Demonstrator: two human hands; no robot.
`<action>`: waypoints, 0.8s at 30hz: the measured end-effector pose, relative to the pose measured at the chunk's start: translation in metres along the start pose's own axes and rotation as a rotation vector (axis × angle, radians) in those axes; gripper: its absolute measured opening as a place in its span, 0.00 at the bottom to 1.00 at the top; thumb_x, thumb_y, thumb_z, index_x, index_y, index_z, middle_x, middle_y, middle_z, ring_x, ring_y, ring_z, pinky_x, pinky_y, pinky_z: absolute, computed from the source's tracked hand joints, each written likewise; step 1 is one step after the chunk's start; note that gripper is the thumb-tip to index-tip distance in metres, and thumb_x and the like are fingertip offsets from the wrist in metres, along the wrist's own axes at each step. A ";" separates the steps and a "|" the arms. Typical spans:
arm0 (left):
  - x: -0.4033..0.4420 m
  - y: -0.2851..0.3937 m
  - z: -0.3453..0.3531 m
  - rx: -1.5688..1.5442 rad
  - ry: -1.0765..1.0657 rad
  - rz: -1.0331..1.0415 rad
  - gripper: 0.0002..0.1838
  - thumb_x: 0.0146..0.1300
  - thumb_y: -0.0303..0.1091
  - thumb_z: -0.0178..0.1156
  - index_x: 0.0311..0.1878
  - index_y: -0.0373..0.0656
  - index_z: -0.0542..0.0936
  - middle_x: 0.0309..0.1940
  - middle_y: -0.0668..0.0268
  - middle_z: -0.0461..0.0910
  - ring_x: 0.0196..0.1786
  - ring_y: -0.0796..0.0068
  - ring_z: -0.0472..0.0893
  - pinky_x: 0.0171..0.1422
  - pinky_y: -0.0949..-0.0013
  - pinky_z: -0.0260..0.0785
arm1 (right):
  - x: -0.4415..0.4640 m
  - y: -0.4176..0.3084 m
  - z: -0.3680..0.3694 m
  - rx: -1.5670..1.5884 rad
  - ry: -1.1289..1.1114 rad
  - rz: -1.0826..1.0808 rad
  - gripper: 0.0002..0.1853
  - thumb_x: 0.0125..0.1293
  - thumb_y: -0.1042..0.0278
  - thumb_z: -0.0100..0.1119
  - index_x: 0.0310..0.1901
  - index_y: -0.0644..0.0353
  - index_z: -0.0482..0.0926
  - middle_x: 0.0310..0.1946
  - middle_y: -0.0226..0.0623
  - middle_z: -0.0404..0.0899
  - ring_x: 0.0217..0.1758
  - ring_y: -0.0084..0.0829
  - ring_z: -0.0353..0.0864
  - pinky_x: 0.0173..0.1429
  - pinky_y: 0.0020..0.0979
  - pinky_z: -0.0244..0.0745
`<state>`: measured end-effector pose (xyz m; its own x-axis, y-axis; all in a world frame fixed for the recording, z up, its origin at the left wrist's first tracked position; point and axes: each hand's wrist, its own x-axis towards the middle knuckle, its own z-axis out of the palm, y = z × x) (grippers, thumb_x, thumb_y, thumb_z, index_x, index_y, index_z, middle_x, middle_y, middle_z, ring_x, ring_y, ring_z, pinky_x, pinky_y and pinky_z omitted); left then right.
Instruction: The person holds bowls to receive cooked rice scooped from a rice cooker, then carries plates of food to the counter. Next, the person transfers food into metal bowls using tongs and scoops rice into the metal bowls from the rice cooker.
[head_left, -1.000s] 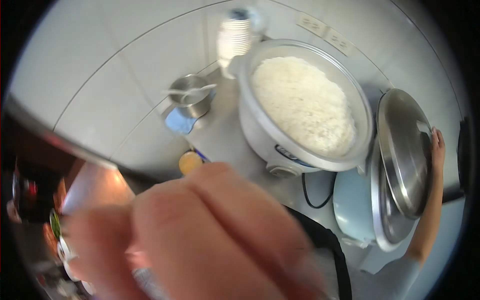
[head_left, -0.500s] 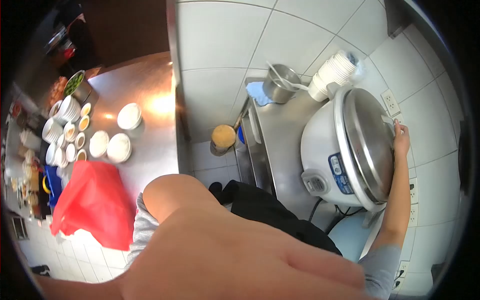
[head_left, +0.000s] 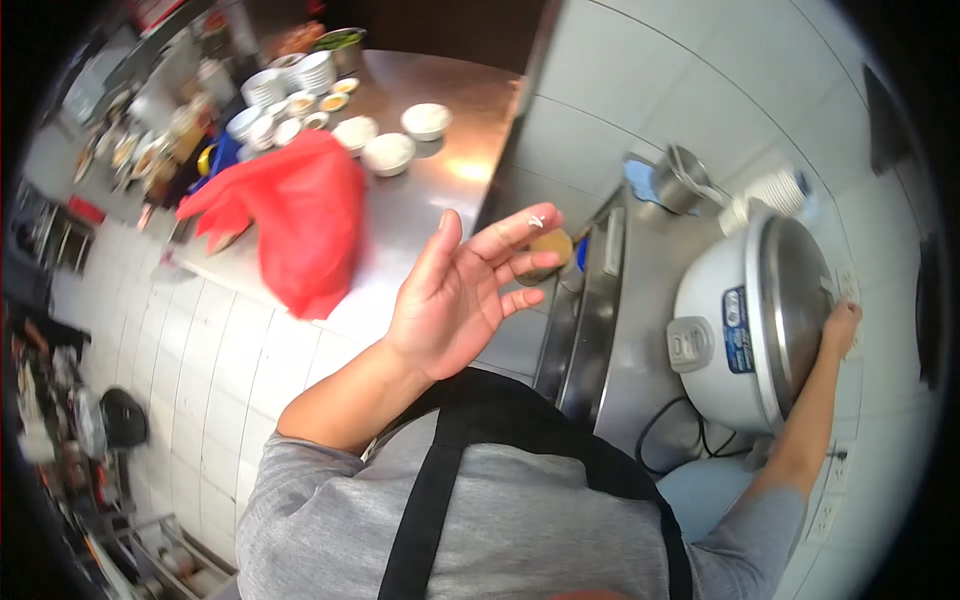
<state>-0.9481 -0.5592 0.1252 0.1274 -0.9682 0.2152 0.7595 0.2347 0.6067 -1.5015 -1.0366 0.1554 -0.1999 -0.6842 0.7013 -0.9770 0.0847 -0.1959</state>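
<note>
- Red bag [head_left: 310, 220]: lies at the near edge of the steel table [head_left: 455, 165], partly overhanging; rice-filled bowls [head_left: 388, 155] stand just beyond it.
- Left hand [head_left: 445, 310]: raised in front of the apron [head_left: 510, 420], palm toward the camera, fingers spread and slightly bent. It grasps nothing; white grains [head_left: 536, 222] adhere near the index fingertip. It is well apart from the cooker.
- Steel counter [head_left: 645, 290]: its front edge runs between the left hand and the cooker. Open room for movement lies in the air above this edge.
- Rice cooker [head_left: 708, 285]: stands on the counter, control side toward the person; stacked white cups [head_left: 765, 195] stand close behind.
- Lid [head_left: 795, 300]: sits over the cooker's mouth, immediately left of the right hand in view. Its foreshortened disc runs longest from top to bottom.
- Right hand [head_left: 843, 322]: the nearer hand, at the lid's handle side, fingers bent. Finger closure is partly hidden; firmness of hold cannot be determined. The tiled wall [head_left: 650, 60] limits room beyond it.
</note>
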 end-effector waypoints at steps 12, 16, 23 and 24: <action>-0.198 0.138 0.048 0.645 -0.810 0.518 0.58 0.57 0.77 0.33 0.61 0.20 0.62 0.62 0.27 0.54 0.66 0.27 0.51 0.64 0.36 0.48 | -0.036 -0.216 -0.166 0.616 0.669 -0.497 0.17 0.62 0.49 0.51 0.40 0.53 0.80 0.49 0.45 0.77 0.53 0.50 0.74 0.52 0.52 0.69; -0.274 0.189 0.039 0.979 -0.599 0.523 0.55 0.60 0.75 0.29 0.54 0.19 0.70 0.57 0.24 0.60 0.65 0.23 0.53 0.64 0.33 0.47 | -0.157 -0.362 -0.258 1.034 0.527 -0.675 0.17 0.63 0.53 0.51 0.38 0.60 0.79 0.48 0.46 0.76 0.52 0.47 0.73 0.53 0.50 0.68; -0.411 0.304 -0.006 1.762 0.237 0.629 0.20 0.61 0.47 0.55 0.43 0.37 0.81 0.54 0.39 0.70 0.60 0.41 0.69 0.63 0.45 0.60 | -0.405 -0.549 -0.424 1.564 -0.037 -1.507 0.07 0.54 0.59 0.56 0.28 0.50 0.77 0.44 0.44 0.77 0.48 0.51 0.75 0.48 0.52 0.70; -0.423 0.312 -0.022 1.736 0.272 0.724 0.17 0.59 0.42 0.57 0.41 0.37 0.81 0.53 0.41 0.71 0.59 0.44 0.71 0.63 0.47 0.61 | -0.433 -0.570 -0.437 1.633 -0.181 -1.593 0.06 0.49 0.62 0.57 0.25 0.52 0.74 0.40 0.43 0.76 0.44 0.48 0.74 0.47 0.49 0.70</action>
<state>-0.7509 -0.0783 0.2072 0.2970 -0.6029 0.7405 -0.8467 0.1922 0.4961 -0.8906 -0.4719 0.2627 0.5096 0.3729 0.7754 0.5929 -0.8053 -0.0024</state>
